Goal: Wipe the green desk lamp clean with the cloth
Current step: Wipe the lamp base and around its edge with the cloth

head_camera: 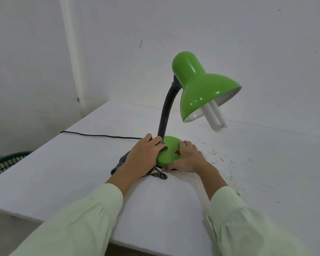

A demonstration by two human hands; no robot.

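- The green desk lamp [188,108] is standing on the white tabletop [81,172], its round base [169,153] lying between the two hands.
- The left hand [143,157] is making its grip closed on the dark cloth [158,174], pressing it on the base just beside the black neck [165,111].
- The right hand [187,159] is resting with its grip closed on the base edge, fingers beside the red switch [177,152].
- A black cord [100,135] is running away beyond the left hand.
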